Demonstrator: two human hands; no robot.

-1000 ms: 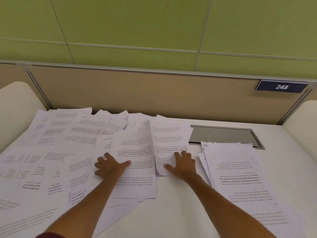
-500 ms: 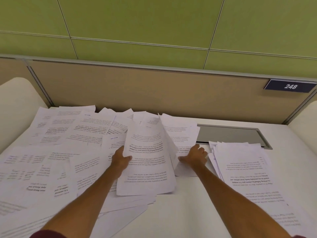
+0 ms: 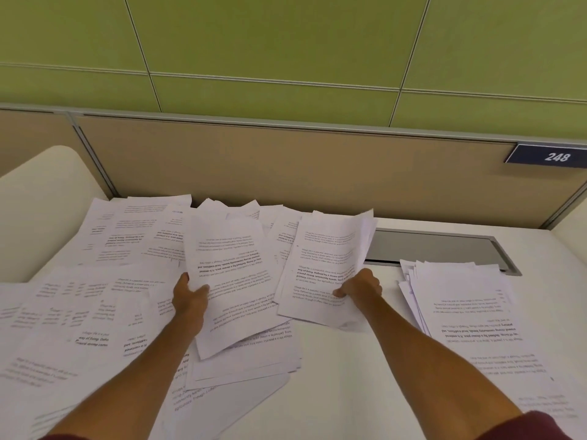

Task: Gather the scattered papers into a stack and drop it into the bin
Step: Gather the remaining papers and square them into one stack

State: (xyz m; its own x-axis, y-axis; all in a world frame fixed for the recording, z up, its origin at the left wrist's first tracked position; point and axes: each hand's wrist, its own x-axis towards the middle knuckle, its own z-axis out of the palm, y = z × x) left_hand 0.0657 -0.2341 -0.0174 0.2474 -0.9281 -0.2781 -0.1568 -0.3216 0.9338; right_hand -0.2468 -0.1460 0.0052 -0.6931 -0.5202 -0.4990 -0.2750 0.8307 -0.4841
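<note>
Printed white papers [image 3: 104, 281] lie scattered over the left and middle of a white desk [image 3: 349, 376]. My left hand [image 3: 190, 296] grips the left edge of a raised sheet [image 3: 232, 274], thumb on top. My right hand [image 3: 360, 285] pinches a small bundle of sheets [image 3: 327, 265] by its right edge, lifted off the desk. A gathered stack of papers [image 3: 463, 306] lies at the right, apart from both hands. No bin is in view.
A grey recessed cable hatch [image 3: 435, 249] sits in the desk behind the right stack. A beige partition [image 3: 286, 166] with a blue "248" plate [image 3: 552, 157] closes the back. Cream rounded side panels [image 3: 41, 198] flank the desk.
Both hands went from pressing flat on the papers to gripping sheets and lifting them. The two held lots have separated, the right one moving rightward.
</note>
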